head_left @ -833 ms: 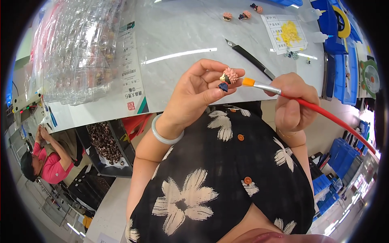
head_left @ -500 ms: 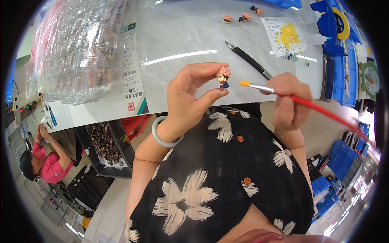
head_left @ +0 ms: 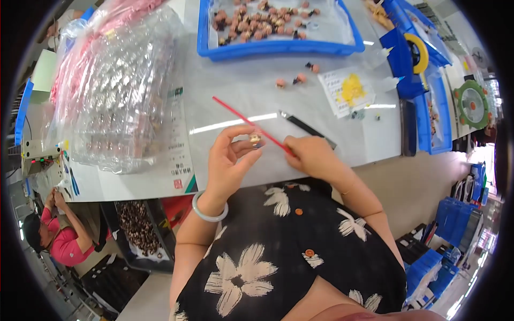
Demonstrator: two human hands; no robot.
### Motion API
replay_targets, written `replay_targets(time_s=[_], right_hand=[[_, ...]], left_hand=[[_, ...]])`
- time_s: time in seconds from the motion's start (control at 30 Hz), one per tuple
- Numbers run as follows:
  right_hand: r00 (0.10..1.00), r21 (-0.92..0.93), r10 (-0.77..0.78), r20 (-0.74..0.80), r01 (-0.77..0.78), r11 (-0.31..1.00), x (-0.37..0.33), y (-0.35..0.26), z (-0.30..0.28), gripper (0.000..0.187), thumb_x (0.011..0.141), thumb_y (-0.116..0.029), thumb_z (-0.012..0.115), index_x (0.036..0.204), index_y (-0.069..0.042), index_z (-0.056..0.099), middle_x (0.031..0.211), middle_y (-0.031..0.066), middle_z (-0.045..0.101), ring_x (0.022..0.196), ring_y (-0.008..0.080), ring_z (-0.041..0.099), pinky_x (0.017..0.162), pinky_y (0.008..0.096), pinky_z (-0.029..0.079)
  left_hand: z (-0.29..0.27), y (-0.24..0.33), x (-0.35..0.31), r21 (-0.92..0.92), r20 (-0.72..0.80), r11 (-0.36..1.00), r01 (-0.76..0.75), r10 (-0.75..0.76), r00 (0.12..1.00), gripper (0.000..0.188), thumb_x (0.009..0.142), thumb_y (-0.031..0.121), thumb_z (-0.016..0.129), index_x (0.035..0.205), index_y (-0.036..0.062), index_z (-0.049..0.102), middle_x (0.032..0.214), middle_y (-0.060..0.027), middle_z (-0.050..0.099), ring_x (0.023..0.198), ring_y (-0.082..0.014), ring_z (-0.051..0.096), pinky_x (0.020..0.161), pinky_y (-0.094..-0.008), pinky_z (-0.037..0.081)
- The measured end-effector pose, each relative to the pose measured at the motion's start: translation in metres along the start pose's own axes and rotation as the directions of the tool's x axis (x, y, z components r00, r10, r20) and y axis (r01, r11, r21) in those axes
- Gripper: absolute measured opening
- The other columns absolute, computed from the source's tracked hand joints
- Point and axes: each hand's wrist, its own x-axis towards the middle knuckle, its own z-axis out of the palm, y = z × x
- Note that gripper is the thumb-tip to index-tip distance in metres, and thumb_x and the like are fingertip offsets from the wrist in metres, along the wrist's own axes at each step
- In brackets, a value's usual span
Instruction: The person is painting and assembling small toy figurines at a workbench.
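Between the thumb and fingers of my left hand is a small pink-haired figurine, held above the near part of the table. My left wrist wears a pale bangle. My right hand is closed round a paintbrush with a thin red handle. The handle slants up and left from my fist, close to the figurine; I cannot tell if they touch. The bristle end does not show. Just beyond my right hand lies a black-handled craft knife.
Loose figurines lie beyond the knife, below a blue tray of many more. A paper sheet bears yellow bits. Clear plastic packaging is piled at left. A person in a pink shirt works at far left.
The paintbrush has been turned, so its red handle now points up-left instead of its bristles. Both hands sit lower and further left in the picture; the view has tilted up, revealing the blue tray.
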Motion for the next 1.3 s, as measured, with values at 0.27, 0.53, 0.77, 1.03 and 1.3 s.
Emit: replay_targets(time_s=[0.27,0.53,0.77,1.03,1.3], right_hand=[[0.985,0.058,-0.025,-0.168,0.035,0.998,-0.013,-0.008,-0.029,0.019,0.073,-0.023,0.058,0.085,-0.009,0.053,0.063,0.0083,0.057,0.06,0.027,0.057,0.052,0.0382,0.043],[0.98,0.078,-0.038,-0.195,0.054,0.995,-0.052,-0.008,-0.057,0.016,0.074,-0.025,0.059,0.082,-0.011,0.056,0.061,0.0051,0.057,0.061,0.0239,0.057,0.053,0.0361,0.042],[0.972,0.104,-0.035,-0.231,0.061,0.993,-0.065,-0.005,-0.061,0.016,0.073,-0.025,0.059,0.081,-0.011,0.056,0.062,0.0047,0.058,0.061,0.0236,0.057,0.053,0.0359,0.042],[0.965,0.045,-0.098,-0.243,0.112,0.993,-0.043,-0.012,-0.034,0.015,0.071,-0.023,0.061,0.081,-0.013,0.057,0.062,0.0069,0.057,0.059,0.0257,0.057,0.051,0.0371,0.042],[0.955,0.079,-0.072,-0.288,0.099,0.992,-0.027,-0.033,0.0,0.015,0.068,-0.017,0.064,0.079,-0.011,0.057,0.049,0.002,0.042,0.045,0.018,0.045,0.045,0.0291,0.035]], left_hand=[[0.025,0.047,0.059,0.067,0.045,0.998,0.005,-0.008,0.999,0.036,0.076,-0.008,0.052,0.111,-0.0035,0.044,0.106,-0.0105,0.051,0.093,-0.0206,0.057,0.081,-0.027,0.046],[0.072,0.071,0.161,0.361,0.041,0.912,-0.196,0.194,0.98,0.039,0.076,-0.006,0.055,0.114,-0.0027,0.045,0.107,-0.0111,0.054,0.093,-0.019,0.057,0.081,-0.0249,0.045],[0.077,0.072,0.161,0.589,0.065,0.759,-0.277,0.297,0.953,0.049,0.075,0.006,0.061,0.12,0.0035,0.043,0.123,-0.0113,0.045,0.107,-0.023,0.049,0.087,-0.0328,0.041],[0.046,0.119,0.004,0.937,0.227,0.155,-0.313,0.41,0.883,0.053,0.067,0.015,0.068,0.116,0.0087,0.048,0.116,-0.0122,0.048,0.11,-0.0297,0.043,0.093,-0.0441,0.032],[-0.085,0.148,-0.084,0.915,-0.206,-0.192,0.355,0.534,0.82,0.03,0.069,0.024,0.066,0.092,0.0055,0.059,0.093,-0.0084,0.055,0.098,-0.0278,0.047,0.091,-0.0481,0.028]])
